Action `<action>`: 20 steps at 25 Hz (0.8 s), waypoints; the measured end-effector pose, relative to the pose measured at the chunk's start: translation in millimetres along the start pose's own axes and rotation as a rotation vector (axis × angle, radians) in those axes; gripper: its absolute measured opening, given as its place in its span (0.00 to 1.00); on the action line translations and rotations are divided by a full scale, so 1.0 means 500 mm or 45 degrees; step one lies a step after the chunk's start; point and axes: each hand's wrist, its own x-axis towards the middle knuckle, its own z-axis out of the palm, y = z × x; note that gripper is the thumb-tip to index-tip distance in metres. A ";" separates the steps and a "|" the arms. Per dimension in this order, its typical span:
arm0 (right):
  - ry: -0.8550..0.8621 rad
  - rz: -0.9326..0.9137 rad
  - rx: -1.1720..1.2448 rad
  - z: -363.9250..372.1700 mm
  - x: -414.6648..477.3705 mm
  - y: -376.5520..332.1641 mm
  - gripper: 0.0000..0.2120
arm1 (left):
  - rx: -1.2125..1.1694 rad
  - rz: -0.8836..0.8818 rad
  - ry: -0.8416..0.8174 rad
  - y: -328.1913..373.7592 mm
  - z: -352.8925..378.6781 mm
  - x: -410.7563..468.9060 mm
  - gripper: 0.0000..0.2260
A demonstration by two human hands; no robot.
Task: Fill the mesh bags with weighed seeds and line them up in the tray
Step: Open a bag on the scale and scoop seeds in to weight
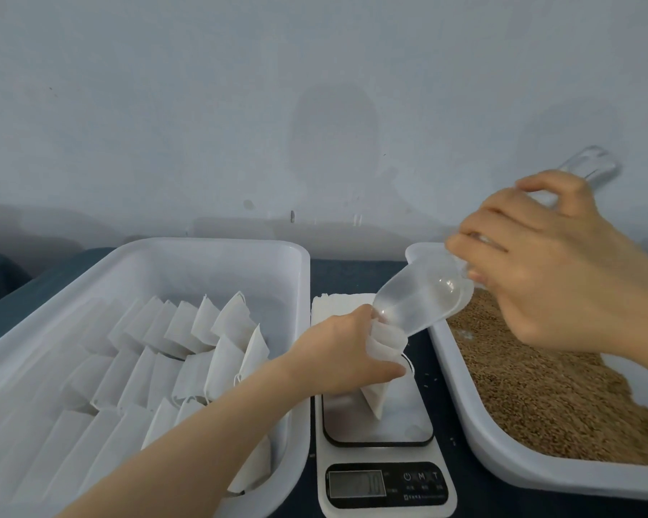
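My left hand (pixel 347 355) grips the top of a white mesh bag (pixel 380 386) that stands on the white kitchen scale (pixel 380 439). My right hand (pixel 550 263) holds the handle of a clear plastic scoop (pixel 423 297), tilted down with its tip at the bag's open mouth. The scoop looks empty. Brown seeds (pixel 532 390) fill the white tray on the right (pixel 502 454). The white tray on the left (pixel 210 256) holds several filled white bags (pixel 188 353) lined up in rows.
A stack of flat white bags (pixel 337 304) lies behind the scale between the two trays. The scale's display (pixel 356 484) is lit at the front. A few stray seeds lie on the dark blue table (pixel 438 383). A pale wall stands close behind.
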 end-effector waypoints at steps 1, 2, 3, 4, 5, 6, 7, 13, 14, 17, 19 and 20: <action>0.056 0.071 -0.016 0.004 -0.007 0.010 0.09 | -0.010 0.006 -0.002 0.000 -0.001 0.000 0.27; 0.099 0.168 -0.035 0.011 -0.018 0.021 0.10 | -0.019 0.013 -0.002 -0.001 -0.001 -0.001 0.27; 0.115 0.288 -0.056 0.021 -0.030 0.031 0.12 | -0.022 0.018 -0.004 -0.001 -0.001 -0.001 0.26; 0.098 0.426 -0.063 0.036 -0.046 0.041 0.14 | -0.022 0.020 -0.009 -0.001 -0.001 -0.002 0.26; 0.055 0.575 -0.036 0.055 -0.064 0.047 0.15 | -0.025 0.017 -0.013 -0.002 -0.002 -0.002 0.26; -0.011 0.735 0.033 0.076 -0.082 0.049 0.16 | -0.031 0.014 -0.015 -0.002 -0.002 -0.002 0.26; -0.104 0.886 0.128 0.099 -0.102 0.048 0.16 | -0.036 0.012 -0.013 -0.003 -0.002 -0.002 0.26; -0.569 1.294 0.385 0.209 -0.228 -0.002 0.10 | -0.039 0.008 -0.016 -0.007 0.003 0.000 0.24; -0.559 1.322 0.397 0.214 -0.236 0.001 0.11 | -0.037 0.007 -0.020 -0.007 0.003 0.001 0.25; -0.660 1.344 0.488 0.224 -0.248 0.003 0.11 | -0.029 -0.002 -0.029 -0.007 0.003 0.002 0.24; -0.850 1.316 0.626 0.226 -0.247 -0.007 0.11 | -0.036 0.000 -0.016 -0.008 0.003 0.001 0.24; -0.927 1.297 0.685 0.225 -0.244 -0.015 0.11 | -0.036 0.001 -0.010 -0.008 0.003 0.000 0.23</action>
